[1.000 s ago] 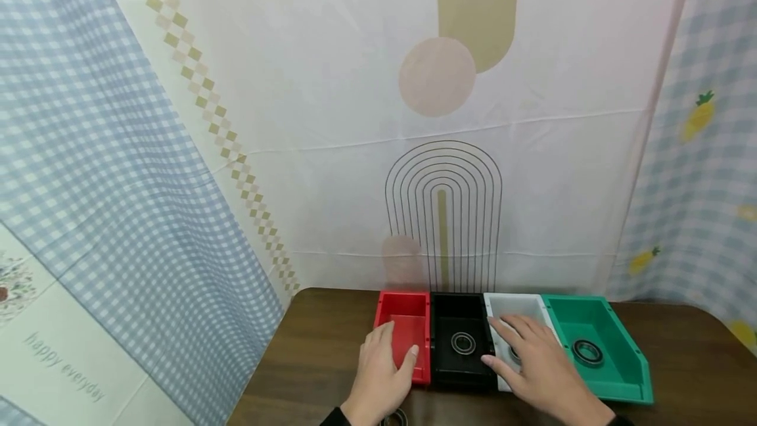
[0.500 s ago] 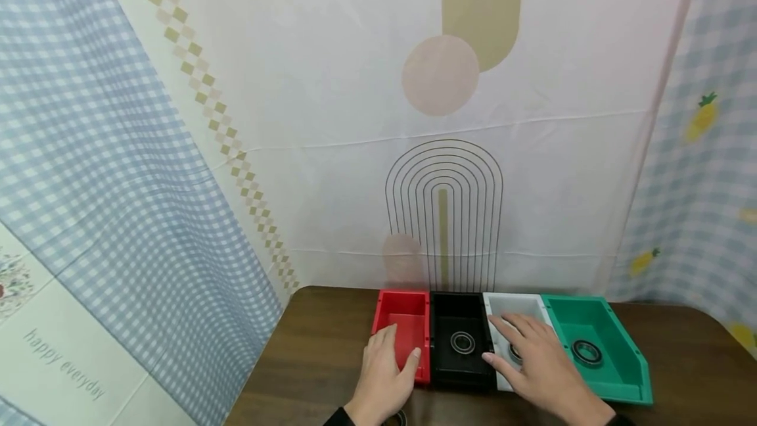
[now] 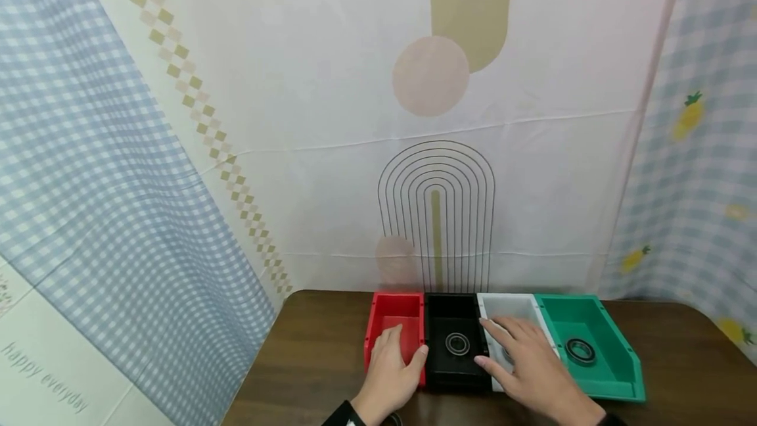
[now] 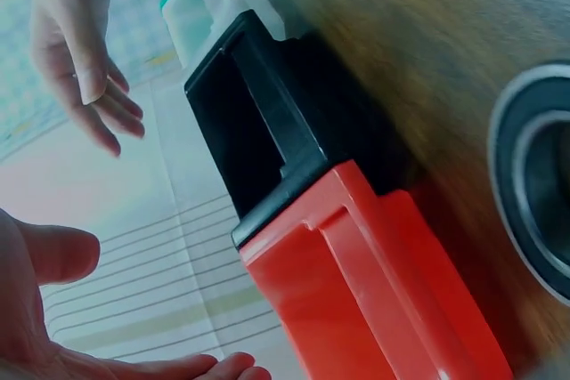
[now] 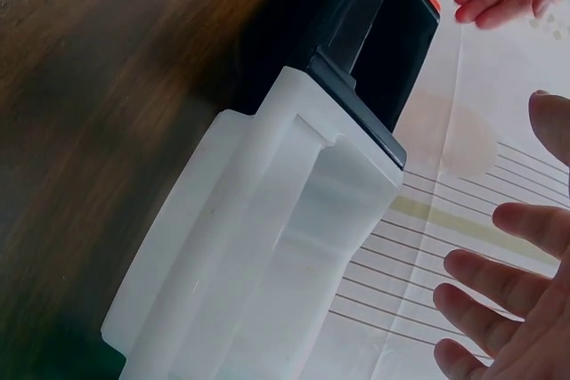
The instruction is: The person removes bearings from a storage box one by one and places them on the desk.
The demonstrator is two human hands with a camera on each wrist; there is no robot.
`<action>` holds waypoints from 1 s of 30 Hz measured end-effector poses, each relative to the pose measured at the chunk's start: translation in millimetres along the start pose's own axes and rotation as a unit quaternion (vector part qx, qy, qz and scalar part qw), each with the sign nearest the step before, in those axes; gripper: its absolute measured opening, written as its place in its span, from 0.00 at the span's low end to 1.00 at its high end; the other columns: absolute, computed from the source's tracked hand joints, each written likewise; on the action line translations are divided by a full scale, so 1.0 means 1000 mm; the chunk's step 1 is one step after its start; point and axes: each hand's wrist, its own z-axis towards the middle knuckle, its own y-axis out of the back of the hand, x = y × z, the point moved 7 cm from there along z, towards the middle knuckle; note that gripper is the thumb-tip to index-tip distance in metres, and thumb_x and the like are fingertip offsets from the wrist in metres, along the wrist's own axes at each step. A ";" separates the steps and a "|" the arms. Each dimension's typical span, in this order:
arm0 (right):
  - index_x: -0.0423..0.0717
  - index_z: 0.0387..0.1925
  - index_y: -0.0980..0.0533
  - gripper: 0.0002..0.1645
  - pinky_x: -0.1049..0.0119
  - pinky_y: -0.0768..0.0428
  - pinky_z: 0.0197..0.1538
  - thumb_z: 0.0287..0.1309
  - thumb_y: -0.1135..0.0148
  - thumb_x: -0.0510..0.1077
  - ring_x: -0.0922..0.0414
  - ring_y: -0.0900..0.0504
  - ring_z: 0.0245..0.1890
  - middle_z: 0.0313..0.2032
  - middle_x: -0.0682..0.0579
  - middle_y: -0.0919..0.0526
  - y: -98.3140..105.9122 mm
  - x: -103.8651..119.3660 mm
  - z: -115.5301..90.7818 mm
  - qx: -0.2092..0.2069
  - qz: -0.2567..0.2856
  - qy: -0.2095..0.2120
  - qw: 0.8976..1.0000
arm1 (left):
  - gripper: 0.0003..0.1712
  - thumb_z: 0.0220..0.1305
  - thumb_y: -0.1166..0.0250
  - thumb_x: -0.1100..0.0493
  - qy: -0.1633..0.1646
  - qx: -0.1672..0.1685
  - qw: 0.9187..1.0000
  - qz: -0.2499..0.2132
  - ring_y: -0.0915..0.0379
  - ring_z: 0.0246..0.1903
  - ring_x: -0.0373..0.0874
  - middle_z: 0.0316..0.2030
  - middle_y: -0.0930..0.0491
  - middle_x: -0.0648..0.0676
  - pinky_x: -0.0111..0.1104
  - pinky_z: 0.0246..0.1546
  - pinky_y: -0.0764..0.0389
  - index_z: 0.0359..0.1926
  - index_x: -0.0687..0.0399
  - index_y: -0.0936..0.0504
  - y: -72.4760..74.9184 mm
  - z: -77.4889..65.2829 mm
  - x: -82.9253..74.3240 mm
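Observation:
My left hand (image 3: 390, 373) hovers over the front of a red bin (image 3: 386, 302), fingers loosely spread and holding nothing. Its thumb tip is close to the edge of the black bin (image 3: 452, 373), where a ball bearing (image 3: 449, 344) lies flat. Over the white bin (image 3: 493, 304) is my right hand (image 3: 532, 370), fingers apart and nothing in its grasp. It partly hides a bearing inside. Another bearing lies in the green bin (image 3: 615, 373). On the table before the red bin is one more bearing (image 4: 506, 175), mostly hidden by my left wrist in the head view.
The bins stand side by side on a brown wooden table (image 3: 307, 340) with rounded back corners. A patterned white cloth (image 3: 331, 215) hangs directly behind it. Blue checked cloth (image 3: 118, 150) hangs at the left, and pineapple-print checked cloth (image 3: 704, 202) at the right.
My left hand has shifted slightly right relative to the bins. The right hand stays over the white bin. The head view has swung a little, and the bearings lie where they were.

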 end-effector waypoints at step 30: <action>0.55 0.70 0.21 0.33 0.38 0.25 0.65 0.67 0.28 0.60 0.47 0.17 0.62 0.63 0.49 0.14 -0.006 0.011 -0.001 0.015 0.034 -0.017 0.999 | 0.17 0.77 0.42 0.60 -0.011 -0.105 0.991 0.077 0.22 0.47 0.71 0.46 0.23 0.70 0.62 0.50 0.21 0.54 0.72 0.26 -0.072 0.101 0.016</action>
